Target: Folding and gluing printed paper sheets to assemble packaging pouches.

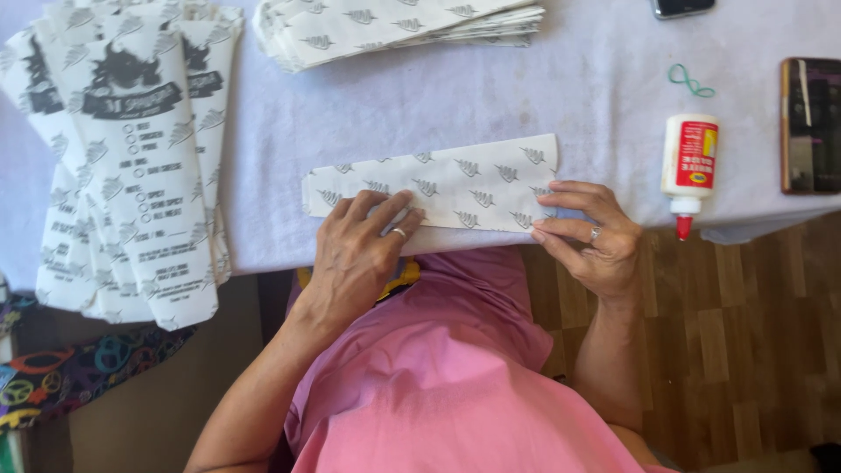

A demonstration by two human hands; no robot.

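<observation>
A long folded paper bag [455,180], white with small grey leaf-like prints, lies across the near edge of the white-covered table [368,105]. My left hand [355,254] presses flat on the bag's lower left part, fingers spread, a ring on one finger. My right hand [591,232] rests at the bag's right end, fingertips pinching or pressing its lower right corner; it also wears a ring.
A fanned stack of printed paper bags [131,158] overhangs the table at left. Another pile of bags [394,26] lies at the top. A white glue bottle with a red tip [689,166] lies at right, beside a green rubber band [690,81], a dark phone-like object [810,123] and another phone [681,7].
</observation>
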